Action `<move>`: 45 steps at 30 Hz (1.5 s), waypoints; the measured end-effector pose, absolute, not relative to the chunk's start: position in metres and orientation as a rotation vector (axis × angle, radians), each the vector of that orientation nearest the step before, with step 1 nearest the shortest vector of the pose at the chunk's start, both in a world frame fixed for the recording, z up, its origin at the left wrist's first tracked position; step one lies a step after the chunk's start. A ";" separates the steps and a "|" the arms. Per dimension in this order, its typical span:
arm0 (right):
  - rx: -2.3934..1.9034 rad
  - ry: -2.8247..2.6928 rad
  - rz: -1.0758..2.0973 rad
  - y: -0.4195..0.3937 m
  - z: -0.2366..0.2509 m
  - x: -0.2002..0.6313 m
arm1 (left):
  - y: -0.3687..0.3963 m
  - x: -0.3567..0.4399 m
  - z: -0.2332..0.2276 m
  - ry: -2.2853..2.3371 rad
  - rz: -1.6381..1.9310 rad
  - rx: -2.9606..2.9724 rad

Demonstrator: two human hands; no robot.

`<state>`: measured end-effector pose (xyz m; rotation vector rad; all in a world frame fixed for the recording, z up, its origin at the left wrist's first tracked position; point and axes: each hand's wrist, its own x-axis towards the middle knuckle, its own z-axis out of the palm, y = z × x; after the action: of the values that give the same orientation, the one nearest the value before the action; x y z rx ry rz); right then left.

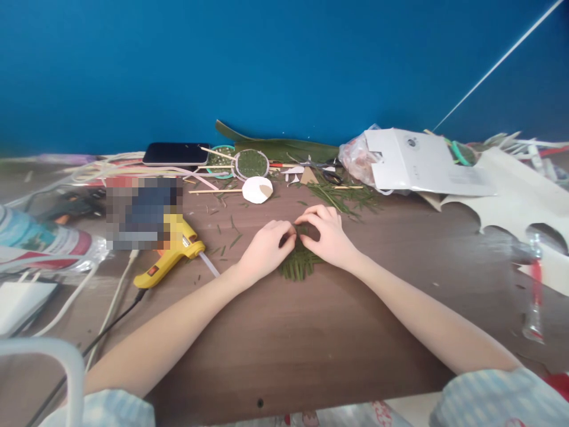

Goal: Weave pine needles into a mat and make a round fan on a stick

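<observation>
Under both hands, at the middle of the table, lies a small mat of woven green leaf strips. My left hand is over its upper left side, thumb and forefinger brought together at a strip. Facing it, my right hand has its thumb and forefinger curled in a pinch at the mat's upper edge. The fingertips of the two hands nearly meet, and the fingers cover part of the weave. Loose cut green strips lie just behind my right hand.
A yellow glue gun with its cord lies left, near a wrapped bottle. Behind are a phone, a round green fan shape, a white disc on a stick and scissors. White card and cut-out sheets lie right.
</observation>
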<state>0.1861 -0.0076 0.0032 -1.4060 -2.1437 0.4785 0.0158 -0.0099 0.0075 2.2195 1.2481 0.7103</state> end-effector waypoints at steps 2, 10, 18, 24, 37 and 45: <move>-1.421 -2.152 0.484 -0.008 0.004 0.186 | -0.010 0.016 0.008 1.250 0.712 2.215; -1.463 -2.180 0.479 -0.007 0.004 0.186 | -0.010 0.016 0.008 1.249 0.717 2.195; -1.473 -2.196 0.453 -0.008 0.005 0.185 | -0.010 0.016 0.008 1.243 0.729 2.193; -1.439 -2.189 0.471 -0.007 0.004 0.187 | -0.010 0.016 0.007 1.234 0.732 2.195; -1.380 -2.139 0.488 -0.005 0.001 0.187 | -0.009 0.016 0.008 1.233 0.722 2.201; -1.295 -2.077 0.498 -0.004 -0.002 0.191 | -0.009 0.015 0.007 1.227 0.725 2.194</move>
<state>0.1908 -0.0039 -0.0020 -1.2953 -2.0773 0.4975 0.0153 -0.0094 0.0069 2.1936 1.2269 0.7251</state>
